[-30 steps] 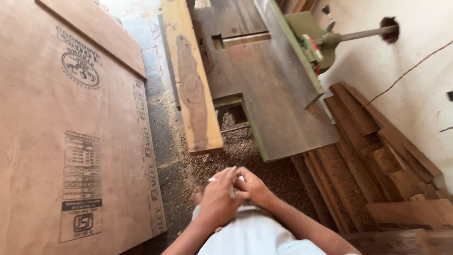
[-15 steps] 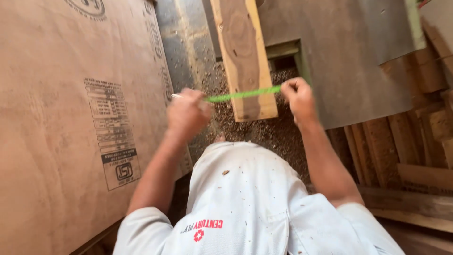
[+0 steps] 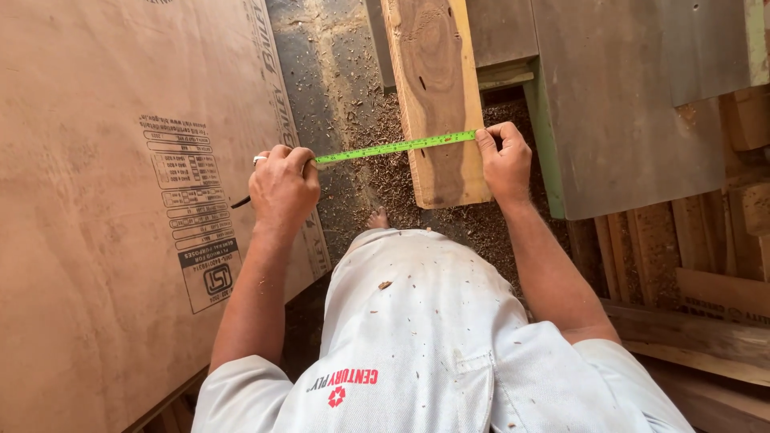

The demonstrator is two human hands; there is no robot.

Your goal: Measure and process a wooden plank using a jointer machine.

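A green measuring tape [image 3: 393,148] is stretched level across a long wooden plank [image 3: 437,96] near its close end. My left hand [image 3: 282,186] grips the tape's case left of the plank, over the edge of a big plywood sheet [image 3: 120,200]. My right hand [image 3: 504,160] pinches the tape's free end at the plank's right edge. A thin dark cord or pencil tip sticks out left of my left hand. My white shirt [image 3: 433,345] fills the lower middle.
A grey metal machine table [image 3: 626,104] with a green edge lies right of the plank. Wood shavings [image 3: 377,112] cover the floor beneath. Stacked timber offcuts [image 3: 698,265] sit at the right.
My hands, joined in front of my chest a second ago, have pulled apart and drawn the tape out across the plank. The view has tilted down closer to the plank.
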